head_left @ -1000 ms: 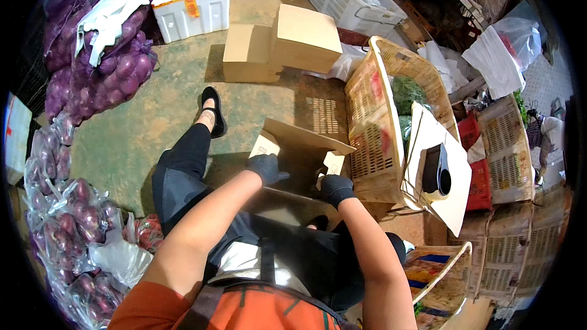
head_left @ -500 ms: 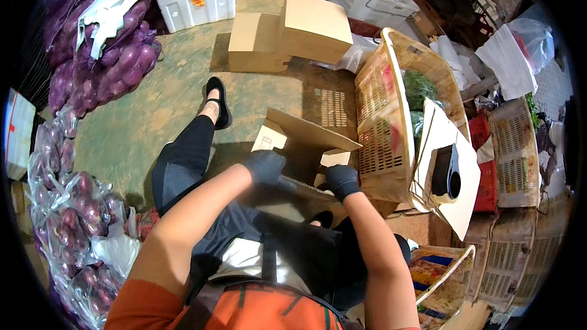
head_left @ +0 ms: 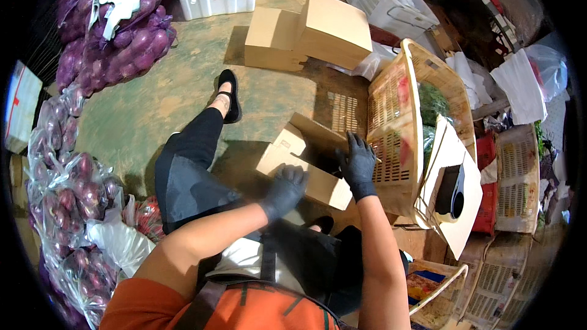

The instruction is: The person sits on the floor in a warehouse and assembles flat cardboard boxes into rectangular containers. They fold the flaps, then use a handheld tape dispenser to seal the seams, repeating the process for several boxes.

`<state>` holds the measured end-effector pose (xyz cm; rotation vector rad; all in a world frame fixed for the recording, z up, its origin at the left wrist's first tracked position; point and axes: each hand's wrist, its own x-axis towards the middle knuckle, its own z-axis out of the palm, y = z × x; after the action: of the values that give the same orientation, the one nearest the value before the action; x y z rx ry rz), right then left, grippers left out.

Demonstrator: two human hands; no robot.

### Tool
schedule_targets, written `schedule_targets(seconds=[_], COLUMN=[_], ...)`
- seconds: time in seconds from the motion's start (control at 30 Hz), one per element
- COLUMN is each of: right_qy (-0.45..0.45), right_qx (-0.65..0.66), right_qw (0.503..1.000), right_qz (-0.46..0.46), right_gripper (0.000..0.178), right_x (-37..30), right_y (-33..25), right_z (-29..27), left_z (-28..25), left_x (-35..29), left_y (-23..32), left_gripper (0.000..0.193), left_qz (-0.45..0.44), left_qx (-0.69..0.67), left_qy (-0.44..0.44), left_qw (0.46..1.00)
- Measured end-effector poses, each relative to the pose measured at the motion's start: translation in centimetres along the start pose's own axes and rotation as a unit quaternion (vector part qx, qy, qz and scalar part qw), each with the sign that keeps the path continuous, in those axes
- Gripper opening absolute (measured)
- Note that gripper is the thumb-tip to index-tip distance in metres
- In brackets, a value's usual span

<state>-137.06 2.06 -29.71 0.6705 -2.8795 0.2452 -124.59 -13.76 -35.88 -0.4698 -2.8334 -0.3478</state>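
Observation:
In front of my legs a brown cardboard box (head_left: 327, 189) stands on the floor with its top open and flaps raised; its dark inside is mostly in shadow. My left hand (head_left: 286, 192), in a black glove, is at the near left edge of the box with its fingers bent against the cardboard. On the right side of the box is my right hand (head_left: 359, 164), also black-gloved. Its fingers are stretched and apart, pointing away from me, with the thumb toward the box opening.
Two closed cardboard boxes (head_left: 335, 21) stand ahead. A tan plastic crate (head_left: 386, 137) holding greens is close on the right, with a board (head_left: 455, 226) and a black hollow object (head_left: 450, 190) against it. Bagged purple vegetables (head_left: 79, 198) line the left, near a white foam box (head_left: 214, 0).
The box has turned and its near flap stands differently. My left hand has moved right and nearer me; my right hand has shifted away from me, its fingers now spread. The view has shifted slightly.

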Motion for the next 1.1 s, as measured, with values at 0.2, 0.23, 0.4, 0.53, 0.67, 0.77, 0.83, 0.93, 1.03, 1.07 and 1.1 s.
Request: schedule_targets(seconds=[0.2, 0.23, 0.4, 0.53, 0.67, 0.77, 0.83, 0.93, 1.03, 1.07, 1.1], right_qy=[-0.041, -0.038, -0.075, -0.063, -0.045, 0.088, 0.166, 0.07, 0.073, 0.073, 0.073], right_qx=[0.069, 0.022, 0.039, 0.067, 0.073, 0.125, 0.246, 0.569, 0.558, 0.554, 0.549], right_qw=[0.996, 0.997, 0.996, 0.995, 0.996, 0.982, 0.921, 0.661, 0.712, 0.726, 0.74], right_qz=[-0.035, -0.056, -0.041, -0.027, -0.013, 0.108, 0.251, 0.485, 0.421, 0.401, 0.382], right_gripper=[0.052, 0.055, 0.059, 0.057, 0.051, 0.041, 0.044, 0.052, 0.055, 0.057, 0.058], right_x=[-5.5, -6.0, -6.3, -6.4, -6.0, -5.4, -6.2, -6.9, -6.1, -6.0, -6.0], right_y=[-2.0, -2.7, -2.5, -2.7, -2.6, -0.3, 4.1, 6.1, 6.2, 6.2, 6.3], right_z=[4.2, 4.4, 4.3, 4.0, 3.6, 3.9, 6.5, 8.7, 8.9, 9.3, 9.6], left_z=[0.2, 0.6, 0.1, -1.7, -1.3, 1.1, 2.1, 3.1, 3.5, 3.5, 3.5], left_x=[-1.1, -1.2, -1.5, 0.8, 3.1, 2.7, 2.8, 2.5, 2.2, 2.3, 2.5], left_y=[0.2, 0.2, -0.2, -2.7, -7.9, -9.7, -9.8, -10.4, -10.5, -10.6, -10.9], left_gripper=[0.031, 0.032, 0.038, 0.044, 0.056, 0.058, 0.058, 0.055, 0.052, 0.051, 0.05], left_qz=[0.029, 0.03, 0.029, -0.04, -0.2, -0.214, -0.203, -0.185, -0.175, -0.18, -0.184], left_qx=[-0.106, -0.107, -0.147, -0.172, -0.12, -0.201, -0.256, -0.319, -0.396, -0.395, -0.394], left_qy=[-0.012, -0.008, -0.01, 0.029, 0.033, -0.016, -0.024, -0.009, 0.041, 0.053, 0.064], left_qw=[0.994, 0.994, 0.989, 0.984, 0.972, 0.956, 0.945, 0.93, 0.9, 0.899, 0.898])
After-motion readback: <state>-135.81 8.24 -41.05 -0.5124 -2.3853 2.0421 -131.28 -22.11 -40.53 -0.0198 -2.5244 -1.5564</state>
